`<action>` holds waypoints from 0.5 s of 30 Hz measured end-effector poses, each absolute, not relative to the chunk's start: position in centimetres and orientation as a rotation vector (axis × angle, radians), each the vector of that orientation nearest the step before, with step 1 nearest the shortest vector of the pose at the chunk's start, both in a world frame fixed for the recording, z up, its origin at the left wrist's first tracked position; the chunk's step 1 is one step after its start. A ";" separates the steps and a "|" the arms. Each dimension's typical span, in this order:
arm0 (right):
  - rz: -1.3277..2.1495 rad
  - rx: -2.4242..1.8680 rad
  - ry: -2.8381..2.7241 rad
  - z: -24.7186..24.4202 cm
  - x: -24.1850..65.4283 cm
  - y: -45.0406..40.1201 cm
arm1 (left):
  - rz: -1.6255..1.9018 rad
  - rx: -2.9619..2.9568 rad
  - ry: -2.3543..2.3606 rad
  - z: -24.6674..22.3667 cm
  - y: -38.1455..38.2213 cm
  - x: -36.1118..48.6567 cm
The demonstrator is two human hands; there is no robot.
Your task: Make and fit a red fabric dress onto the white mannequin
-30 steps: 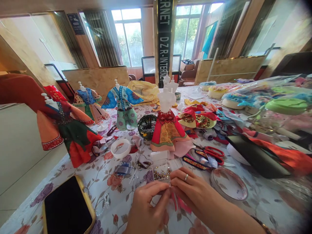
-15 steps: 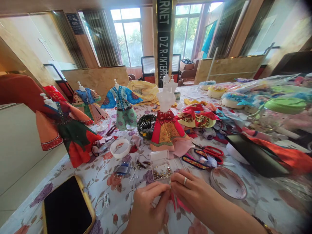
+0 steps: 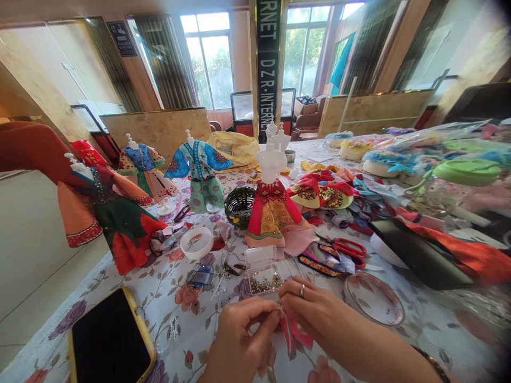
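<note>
Counted nearest: one left hand (image 3: 243, 334) and one right hand (image 3: 319, 316), one finger ring (image 3: 302, 290), one bracelet (image 3: 432, 364), one thin strip (image 3: 286, 332), one phone (image 3: 108, 340) and one clear box (image 3: 260, 255) of beads (image 3: 265, 283) too small to number. Counted farther back: four dressed doll forms (image 3: 199, 167), one woven basket (image 3: 235, 219), one pair of red-handled scissors (image 3: 340, 245), one white hoop (image 3: 198, 254), one clear hoop (image 3: 393, 318), one green lid (image 3: 465, 173) and one lettered black column (image 3: 266, 69). Too heaped to tally with certainty: loose cloth pieces (image 3: 321, 192).

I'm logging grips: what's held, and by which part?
Left hand and right hand pinch pink fabric near its upper end; the exact spot is hidden.
</note>
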State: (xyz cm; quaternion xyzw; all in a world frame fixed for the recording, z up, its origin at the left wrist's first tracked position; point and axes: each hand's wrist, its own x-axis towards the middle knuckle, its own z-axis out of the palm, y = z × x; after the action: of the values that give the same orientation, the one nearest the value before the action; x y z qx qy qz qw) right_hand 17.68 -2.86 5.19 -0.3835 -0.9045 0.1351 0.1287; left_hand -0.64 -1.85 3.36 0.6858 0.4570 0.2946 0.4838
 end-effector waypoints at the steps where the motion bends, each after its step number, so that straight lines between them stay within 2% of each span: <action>1: 0.439 -1.127 -2.615 5.2 17.7 -2.9 | 0.703 1.600 1.084 3.3 -1.9 -0.6; 6: 0.618 -1.170 -2.561 5.3 18.0 -2.8 | 0.668 1.433 0.996 3.2 -1.9 -0.7; 15: 0.463 -1.123 -2.468 5.2 17.7 -2.4 | 0.710 1.497 1.059 3.2 -1.5 -0.8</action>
State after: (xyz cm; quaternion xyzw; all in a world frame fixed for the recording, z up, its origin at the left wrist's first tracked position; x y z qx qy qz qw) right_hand 17.73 -2.45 5.16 -0.4004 -0.8802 0.1651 0.1941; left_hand -0.83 -1.49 3.22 0.6336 0.4484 0.3003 0.5543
